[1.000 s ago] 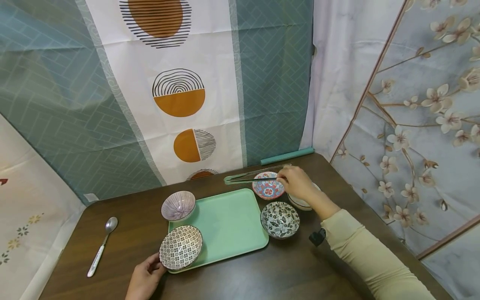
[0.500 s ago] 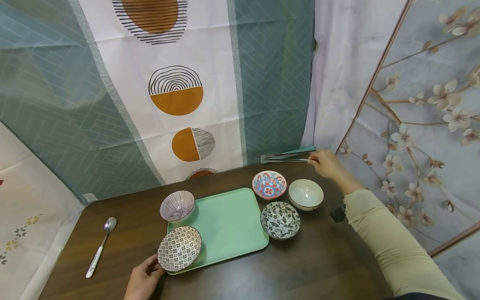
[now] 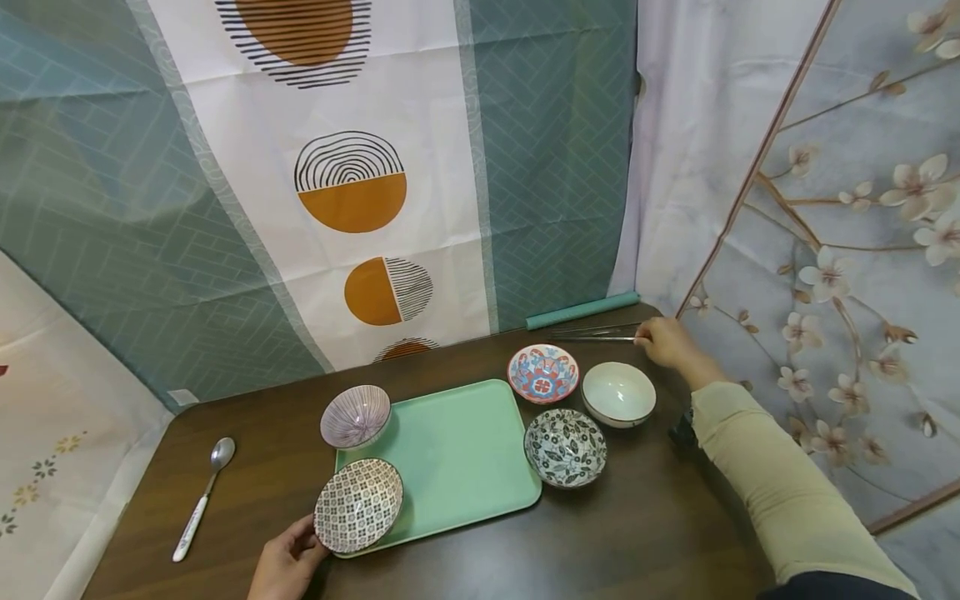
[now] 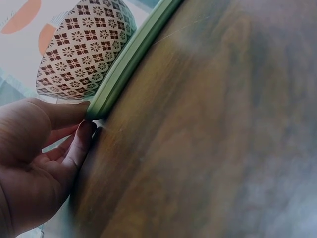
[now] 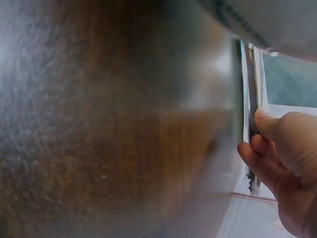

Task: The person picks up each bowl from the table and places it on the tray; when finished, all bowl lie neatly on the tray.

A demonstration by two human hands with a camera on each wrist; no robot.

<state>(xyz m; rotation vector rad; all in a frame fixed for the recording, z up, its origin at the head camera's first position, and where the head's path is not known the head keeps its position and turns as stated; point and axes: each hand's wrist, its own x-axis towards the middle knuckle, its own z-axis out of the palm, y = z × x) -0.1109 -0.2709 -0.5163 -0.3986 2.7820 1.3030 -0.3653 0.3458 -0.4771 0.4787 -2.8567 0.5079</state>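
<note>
My left hand pinches the near left corner of the mint green tray; the left wrist view shows thumb and fingers at its rim. A brown-and-white patterned bowl sits on that corner, right beside the hand. At the back right, my right hand grips a pair of metal tongs by the scalloped end, fingers and thumb around it in the right wrist view. The tongs lie sideways, low over the table behind a red-and-blue bowl and a white bowl.
A purple-striped bowl stands at the tray's far left corner. Right of the tray is a black-and-white floral bowl. A spoon lies on the left of the wooden table. A teal roll rests along the back edge.
My right hand has carried the tongs from over the red-and-blue bowl to the back right, then lowered them in front of the teal roll. The left hand stays at the tray corner.
</note>
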